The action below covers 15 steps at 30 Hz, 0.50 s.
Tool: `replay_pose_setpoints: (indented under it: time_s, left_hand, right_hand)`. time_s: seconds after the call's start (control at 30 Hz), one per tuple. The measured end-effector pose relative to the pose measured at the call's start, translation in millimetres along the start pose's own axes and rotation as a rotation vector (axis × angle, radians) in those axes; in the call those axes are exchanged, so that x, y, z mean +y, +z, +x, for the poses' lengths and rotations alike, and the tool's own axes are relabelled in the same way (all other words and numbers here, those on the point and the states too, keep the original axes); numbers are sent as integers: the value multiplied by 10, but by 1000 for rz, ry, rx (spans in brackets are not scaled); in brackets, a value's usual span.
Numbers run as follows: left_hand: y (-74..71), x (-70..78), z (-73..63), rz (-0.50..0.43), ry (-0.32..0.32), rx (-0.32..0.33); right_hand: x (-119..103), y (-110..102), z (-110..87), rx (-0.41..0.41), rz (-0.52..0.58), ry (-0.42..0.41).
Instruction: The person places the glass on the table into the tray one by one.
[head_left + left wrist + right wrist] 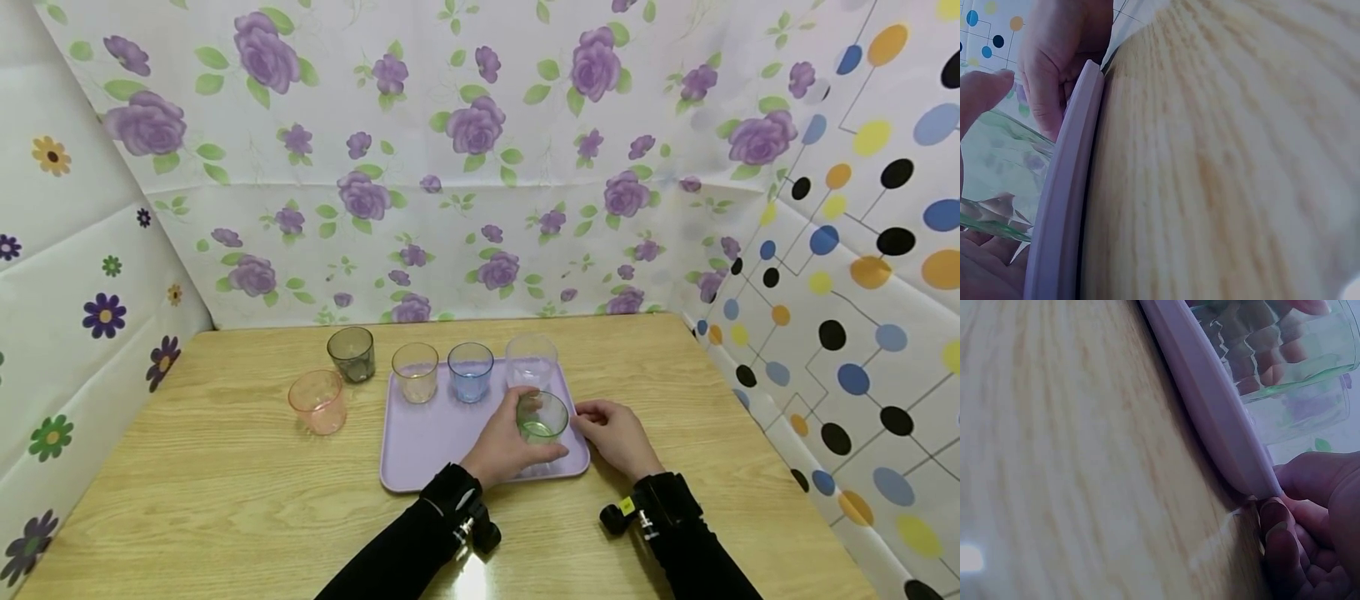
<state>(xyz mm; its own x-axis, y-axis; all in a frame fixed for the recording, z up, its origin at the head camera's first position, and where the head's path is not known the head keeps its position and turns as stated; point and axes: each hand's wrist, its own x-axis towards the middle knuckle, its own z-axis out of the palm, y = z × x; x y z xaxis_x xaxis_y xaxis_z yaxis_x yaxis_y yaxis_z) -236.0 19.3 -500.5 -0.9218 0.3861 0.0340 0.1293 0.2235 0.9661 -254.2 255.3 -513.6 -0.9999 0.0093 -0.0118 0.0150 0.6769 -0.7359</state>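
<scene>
My left hand (498, 446) grips a green clear glass (543, 421) over the right front part of a lilac tray (435, 446). In the left wrist view, thumb and fingers lie on either side of this glass (1007, 153), just inside the tray's rim (1063, 181). At the tray's right edge, my right hand (618, 437) pinches the rim, thumb on top and curled fingers below, as the right wrist view shows. Along the tray's back stand an amber glass (416, 375), a blue glass (471, 375) and a colourless glass (531, 358), all upright.
Left of the tray, a pink glass (318, 404) and a dark grey glass (352, 354) stand on the wooden table (225, 467). A flowered cloth (420, 167) hangs behind the table, with patterned sheets at both sides.
</scene>
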Motion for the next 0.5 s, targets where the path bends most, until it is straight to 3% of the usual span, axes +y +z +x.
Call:
replay_pose_setpoints:
  time_s: [0.5]
  left_hand:
    - [-114,50,-64,-49,26,23]
  right_hand:
    - [31,28,12,5,8,0]
